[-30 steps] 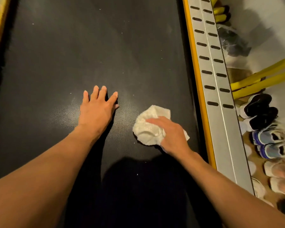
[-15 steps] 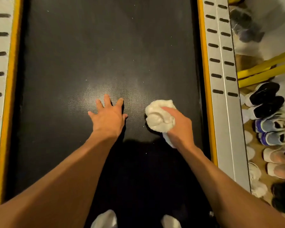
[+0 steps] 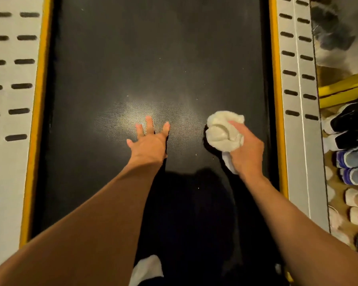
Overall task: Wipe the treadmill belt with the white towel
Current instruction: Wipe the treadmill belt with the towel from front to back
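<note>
Though earlier beside flat, wide-fingered left hand [image 3: 151, 144], white towel [image 3: 223, 133] now nearer right rail [image 3: 293, 141], in clutch of right hand [image 3: 247, 153].

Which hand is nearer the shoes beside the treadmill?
Right. The right hand, gripping the white towel, is near the belt edge nearest the shoes; the left hand lies mid-belt, farther away.

Right hand [image 3: 247, 150] gripping bunched white towel [image 3: 223, 131] on treadmill belt [image 3: 153, 54]; left hand [image 3: 150, 142] flat, fingers spread, centre.
</note>
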The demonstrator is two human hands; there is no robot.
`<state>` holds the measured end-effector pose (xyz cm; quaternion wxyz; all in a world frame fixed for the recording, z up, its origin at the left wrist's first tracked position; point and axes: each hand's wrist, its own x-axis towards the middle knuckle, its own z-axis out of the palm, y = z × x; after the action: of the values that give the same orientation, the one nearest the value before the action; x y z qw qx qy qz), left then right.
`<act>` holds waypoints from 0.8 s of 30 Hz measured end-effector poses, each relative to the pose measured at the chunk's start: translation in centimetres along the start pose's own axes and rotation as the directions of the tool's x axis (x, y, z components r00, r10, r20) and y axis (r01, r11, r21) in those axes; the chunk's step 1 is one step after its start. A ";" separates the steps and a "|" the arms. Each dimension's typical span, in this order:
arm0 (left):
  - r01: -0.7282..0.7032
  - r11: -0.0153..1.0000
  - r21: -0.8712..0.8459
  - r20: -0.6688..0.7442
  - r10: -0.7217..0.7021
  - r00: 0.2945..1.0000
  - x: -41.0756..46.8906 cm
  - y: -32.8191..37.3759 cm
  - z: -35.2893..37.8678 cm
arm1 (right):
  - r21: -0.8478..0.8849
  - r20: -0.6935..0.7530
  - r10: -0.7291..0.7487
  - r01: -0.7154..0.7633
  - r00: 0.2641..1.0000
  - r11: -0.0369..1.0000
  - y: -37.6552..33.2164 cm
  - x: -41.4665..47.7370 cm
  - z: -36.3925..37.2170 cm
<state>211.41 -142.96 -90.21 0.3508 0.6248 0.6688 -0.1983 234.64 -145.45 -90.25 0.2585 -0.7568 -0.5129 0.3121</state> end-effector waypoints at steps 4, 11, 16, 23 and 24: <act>0.000 1.000 0.021 -0.047 0.001 0.999 0.1 0.3 0.7 | -0.033 -0.189 0.075 -0.082 0.979 0.996 2.2 3.4 -1.0; 0.059 0.998 0.003 -0.107 -0.058 0.993 -1.7 0.2 0.7 | 0.024 0.004 -0.127 0.127 0.992 0.992 0.6 -0.6 0.4; 0.086 0.996 0.006 -0.047 -0.085 0.995 -1.7 0.9 1.7 | -0.107 -0.087 -0.083 0.074 0.993 0.991 4.8 0.0 -0.3; 0.079 0.996 0.033 -0.048 -0.078 0.996 -1.5 0.6 1.2 | -0.147 -0.091 -0.145 0.131 0.985 0.980 5.3 0.9 -0.1; 0.075 0.997 0.035 -0.046 -0.074 0.996 -1.4 0.5 1.3 | -0.143 -0.102 -0.143 0.128 0.984 0.981 5.2 0.9 -0.1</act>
<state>212.20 -144.82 -90.01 0.3168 0.6100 0.6954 -0.2096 238.18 -146.35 -94.10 0.2552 -0.7521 -0.5682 0.2152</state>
